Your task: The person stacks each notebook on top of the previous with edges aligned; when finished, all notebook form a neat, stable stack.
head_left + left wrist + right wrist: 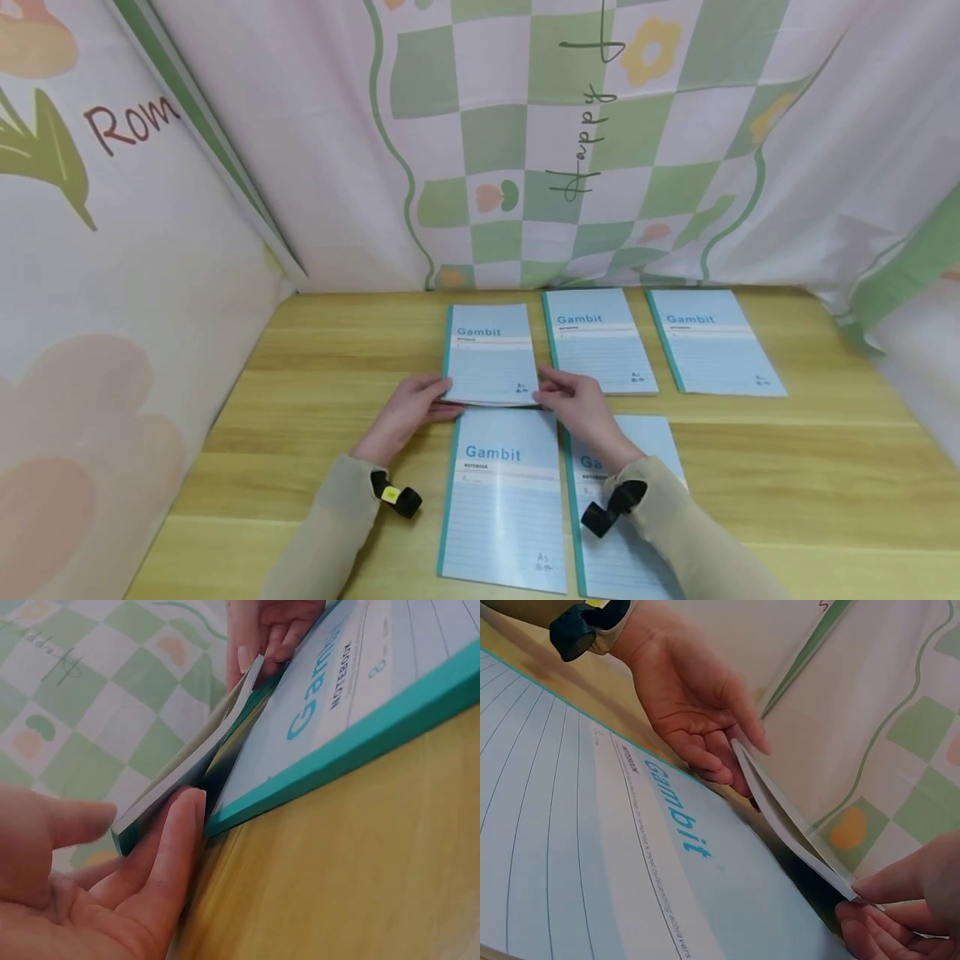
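Both hands hold one light-blue Gambit notebook by its near corners, and its near edge is raised off the table. My left hand grips the left corner, thumb above and fingers underneath, as the left wrist view shows. At the right corner, my right hand pinches the notebook between thumb and fingers. Directly in front of it, closer to me, lies a second notebook with a teal spine. A third notebook lies partly hidden beneath my right forearm.
Two more notebooks lie flat in the back row, one just beyond my right hand and another farther right. They rest on a wooden table. A checkered curtain hangs along the table's back edge.
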### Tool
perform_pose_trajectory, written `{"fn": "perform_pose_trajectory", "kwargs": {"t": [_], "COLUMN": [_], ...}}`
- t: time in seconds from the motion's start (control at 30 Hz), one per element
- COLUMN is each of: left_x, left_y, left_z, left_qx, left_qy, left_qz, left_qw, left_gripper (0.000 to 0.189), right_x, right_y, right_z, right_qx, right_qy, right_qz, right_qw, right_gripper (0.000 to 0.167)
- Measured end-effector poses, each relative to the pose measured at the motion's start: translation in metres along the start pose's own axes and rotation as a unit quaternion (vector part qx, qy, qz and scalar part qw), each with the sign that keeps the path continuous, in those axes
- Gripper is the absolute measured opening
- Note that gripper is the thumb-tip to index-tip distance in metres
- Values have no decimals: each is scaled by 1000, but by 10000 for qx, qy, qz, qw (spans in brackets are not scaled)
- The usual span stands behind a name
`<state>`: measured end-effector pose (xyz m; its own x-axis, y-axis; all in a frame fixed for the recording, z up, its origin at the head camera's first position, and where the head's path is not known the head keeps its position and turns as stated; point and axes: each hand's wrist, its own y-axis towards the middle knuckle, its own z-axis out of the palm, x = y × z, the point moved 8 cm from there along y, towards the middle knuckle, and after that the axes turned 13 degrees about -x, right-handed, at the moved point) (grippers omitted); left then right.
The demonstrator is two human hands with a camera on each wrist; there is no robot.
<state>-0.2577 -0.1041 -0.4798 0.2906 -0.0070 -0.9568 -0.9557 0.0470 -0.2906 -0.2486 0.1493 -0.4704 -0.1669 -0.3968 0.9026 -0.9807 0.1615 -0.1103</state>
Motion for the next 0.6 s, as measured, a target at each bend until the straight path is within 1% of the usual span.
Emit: {"fn": "perform_pose_trajectory", "kwargs": {"t": [0.07, 0.13, 0.3, 0.37, 0.43, 0.6], "left_x": [1, 1, -1, -3, -3, -5], "left_y": [0, 1, 2, 3, 3, 2], "left_z": [-2, -4, -13, -16, -17, -17], "left_qx": [-114, -260, -836, -998, -1056, -1083], "left_qy": [39, 145, 399, 442, 397, 417], "left_qz": [-40, 16, 185, 245, 262, 316], "left_qw": [9999, 9996, 9955, 9937, 9933, 9927], "left_gripper": [41, 40, 38, 38, 38, 38], "right_x": [-1, -2, -1, -1, -1, 1], "right_y": [0, 1, 2, 3, 3, 2], "right_z": [0, 0, 1, 0, 0, -1], "right_qx": [12, 32, 85, 98, 136, 227], "right_qy": [52, 69, 67, 83, 100, 148], "right_qz": [88, 148, 200, 244, 265, 346], "right_qw": [9999, 9999, 9997, 9996, 9995, 9990], "right_gripper": [54, 53, 52, 52, 52, 52]}}
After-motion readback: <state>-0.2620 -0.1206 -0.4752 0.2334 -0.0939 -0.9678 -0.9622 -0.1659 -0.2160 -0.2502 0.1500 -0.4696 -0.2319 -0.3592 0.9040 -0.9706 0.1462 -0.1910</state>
